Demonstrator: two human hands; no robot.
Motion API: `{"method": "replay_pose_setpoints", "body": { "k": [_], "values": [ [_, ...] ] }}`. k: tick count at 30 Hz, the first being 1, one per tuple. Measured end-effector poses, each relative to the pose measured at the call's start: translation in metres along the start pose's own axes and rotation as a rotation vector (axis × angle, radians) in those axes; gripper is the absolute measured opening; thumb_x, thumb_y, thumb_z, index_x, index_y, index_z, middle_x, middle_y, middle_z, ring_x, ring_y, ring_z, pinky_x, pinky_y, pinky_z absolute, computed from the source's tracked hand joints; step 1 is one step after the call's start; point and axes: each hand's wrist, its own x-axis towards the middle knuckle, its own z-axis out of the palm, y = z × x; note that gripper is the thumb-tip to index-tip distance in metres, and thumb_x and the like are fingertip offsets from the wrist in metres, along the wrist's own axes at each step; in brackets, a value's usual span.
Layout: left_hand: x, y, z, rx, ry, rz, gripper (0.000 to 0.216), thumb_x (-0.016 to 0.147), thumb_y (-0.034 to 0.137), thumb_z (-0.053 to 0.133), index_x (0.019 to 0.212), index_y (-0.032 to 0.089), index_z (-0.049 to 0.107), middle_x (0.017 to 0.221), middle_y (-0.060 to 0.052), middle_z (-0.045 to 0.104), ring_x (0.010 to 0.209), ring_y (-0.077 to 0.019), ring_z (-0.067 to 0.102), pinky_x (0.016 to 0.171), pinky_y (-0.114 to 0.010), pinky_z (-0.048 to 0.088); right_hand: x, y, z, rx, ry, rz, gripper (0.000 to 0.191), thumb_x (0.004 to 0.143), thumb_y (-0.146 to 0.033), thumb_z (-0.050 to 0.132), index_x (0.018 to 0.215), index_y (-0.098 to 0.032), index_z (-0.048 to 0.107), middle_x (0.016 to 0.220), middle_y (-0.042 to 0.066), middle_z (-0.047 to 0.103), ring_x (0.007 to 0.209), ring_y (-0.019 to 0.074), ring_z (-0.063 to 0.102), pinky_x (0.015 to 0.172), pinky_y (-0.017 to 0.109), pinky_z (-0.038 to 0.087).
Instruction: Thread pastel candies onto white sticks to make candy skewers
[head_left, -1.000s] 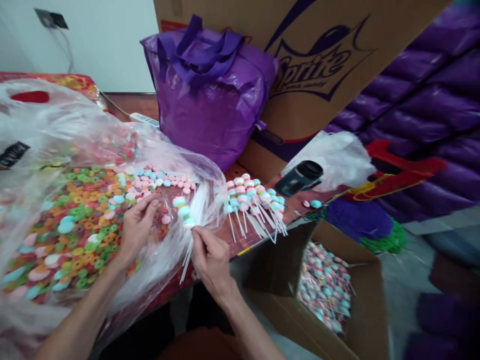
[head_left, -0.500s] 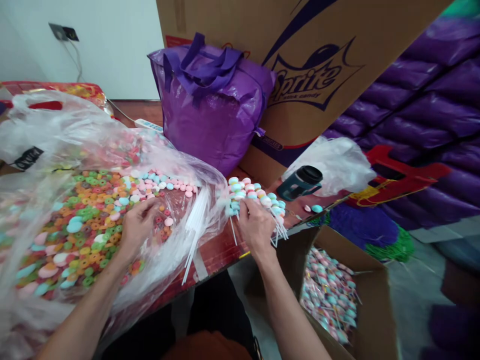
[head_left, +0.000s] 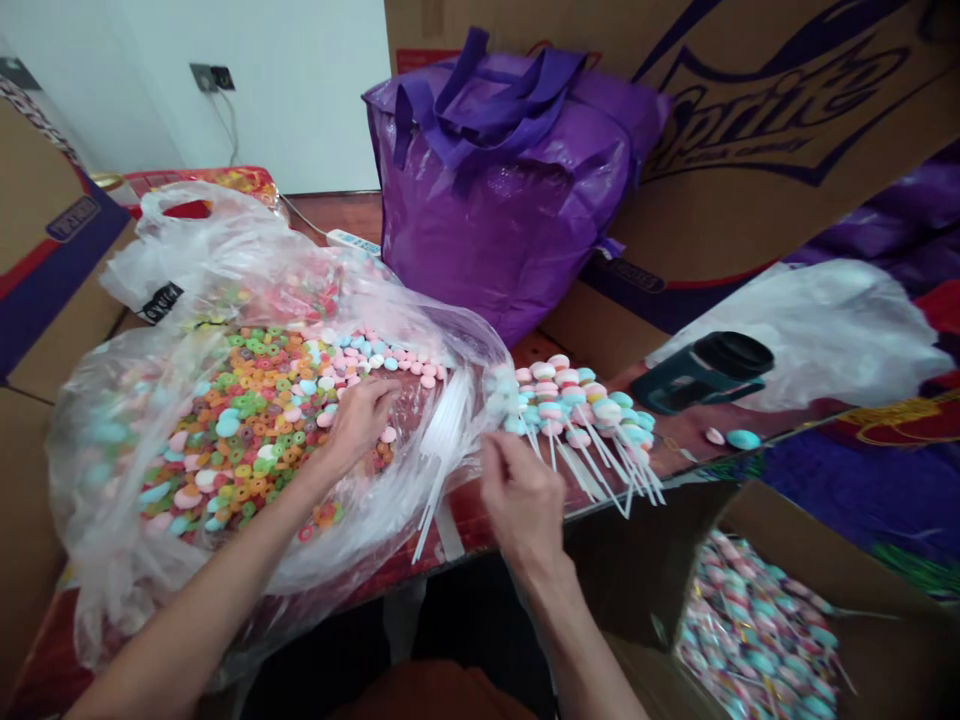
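right hand (head_left: 523, 492): loosely closed, at table edge (head_left: 478, 546) | left hand (head_left: 361, 424): grip unclear, among candies (head_left: 259, 430)

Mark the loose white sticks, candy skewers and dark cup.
Loose white sticks (head_left: 444, 432): head view, middle of the bundle.
Candy skewers (head_left: 576, 397): head view, candies mid-pile.
Dark cup (head_left: 691, 370): head view, its body.

We see soft, cool, rather dim indoor light, its source outside our view. The pale wall (head_left: 300, 110) is brightest. Small glints dot the glossy purple bag (head_left: 502, 230), and whitish sheen veils the clear plastic (head_left: 225, 225), hazing some candies (head_left: 262, 440) at its left side. Deep shadow fills the space below the bench (head_left: 471, 515) and darkens the inside of the open box (head_left: 885, 600). Blur smears the printed carton (head_left: 780, 110) at upper right and softens the right hand (head_left: 525, 500). Toward the edges, shapes look stretched and slanted.
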Motion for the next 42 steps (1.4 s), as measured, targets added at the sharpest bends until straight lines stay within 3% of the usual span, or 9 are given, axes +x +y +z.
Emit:
{"method": "replay_pose_setpoints", "body": {
  "k": [2,6,12,17,22,26,31,35,42],
  "values": [
    [0.02,0.008,0.009,0.076,-0.061,0.034,0.031,0.092,0.019,0.046,0.096,0.017,0.077,0.091,-0.008,0.074,0.087,-0.0207,0.065,0.085,-0.032,0.047,-0.006,-0.016,0.015,0.037,-0.126,-0.01,0.027,0.1,-0.022,0.045,0.089,-0.018,0.07,0.081,0.006,0.071,0.07,0.0165,0.064,0.065,0.025,0.042],
    [0.055,0.023,0.032,0.208,-0.124,0.019,0.033,0.092,0.016,0.042,0.1,0.016,0.074,0.097,-0.012,0.068,0.09,-0.0231,0.063,0.083,-0.033,0.046,0.004,-0.029,0.042,-0.101,-0.276,0.093,0.019,0.097,-0.019,0.049,0.095,-0.017,0.068,0.089,0.009,0.069,0.074,0.0184,0.064,0.061,0.026,0.04],
    [0.067,0.016,0.052,0.247,-0.235,0.029,0.034,0.087,0.009,0.044,0.105,0.016,0.072,0.106,-0.013,0.061,0.09,-0.0227,0.061,0.081,-0.033,0.046,0.024,-0.019,0.061,-0.295,-0.445,0.275,0.015,0.095,-0.023,0.055,0.1,-0.012,0.064,0.098,0.018,0.067,0.073,0.0245,0.067,0.057,0.031,0.041],
    [0.054,0.003,0.045,0.225,-0.256,0.119,0.035,0.087,0.005,0.042,0.111,0.016,0.065,0.108,-0.012,0.06,0.098,-0.0229,0.059,0.088,-0.035,0.046,0.021,-0.002,0.068,-0.147,-0.364,0.321,0.02,0.092,-0.016,0.048,0.104,-0.012,0.064,0.086,0.016,0.07,0.073,0.026,0.067,0.064,0.033,0.045],
    [0.046,-0.001,0.035,0.179,-0.267,0.063,0.025,0.091,0.016,0.046,0.109,0.017,0.063,0.106,-0.011,0.057,0.094,-0.0221,0.059,0.085,-0.034,0.048,0.024,0.009,0.067,0.01,-0.311,0.38,0.023,0.092,-0.027,0.05,0.105,-0.015,0.066,0.081,0.01,0.072,0.077,0.0276,0.068,0.068,0.034,0.045],
    [0.046,0.0,0.028,0.121,-0.288,0.006,0.014,0.088,0.019,0.052,0.094,0.016,0.064,0.097,-0.008,0.06,0.087,-0.0197,0.059,0.081,-0.032,0.047,0.027,0.008,0.065,0.061,-0.276,0.418,0.029,0.094,-0.031,0.044,0.097,-0.016,0.068,0.078,0.011,0.071,0.072,0.0272,0.066,0.067,0.035,0.044],
    [0.043,0.004,0.025,0.026,-0.327,0.003,0.014,0.084,0.018,0.055,0.096,0.02,0.061,0.08,0.0,0.064,0.074,-0.0163,0.058,0.07,-0.028,0.044,0.018,0.004,0.058,0.229,-0.183,0.433,0.026,0.091,-0.029,0.044,0.089,-0.018,0.068,0.077,0.009,0.071,0.07,0.0244,0.063,0.065,0.034,0.043],
    [0.038,0.002,0.03,0.1,-0.318,0.07,0.012,0.083,0.017,0.054,0.092,0.02,0.061,0.084,-0.003,0.065,0.076,-0.0175,0.059,0.07,-0.029,0.043,0.002,-0.001,0.048,0.374,-0.175,0.46,0.022,0.091,-0.032,0.045,0.09,-0.019,0.064,0.072,0.005,0.068,0.063,0.0206,0.059,0.062,0.031,0.044],
    [0.024,0.006,0.026,0.11,-0.269,0.034,0.025,0.078,0.015,0.054,0.1,0.018,0.066,0.086,-0.005,0.069,0.077,-0.0193,0.062,0.07,-0.03,0.046,-0.013,-0.01,0.046,0.473,-0.16,0.442,0.022,0.092,-0.036,0.047,0.088,-0.019,0.06,0.067,0.001,0.063,0.061,0.0174,0.057,0.061,0.028,0.042]
  ]
}}
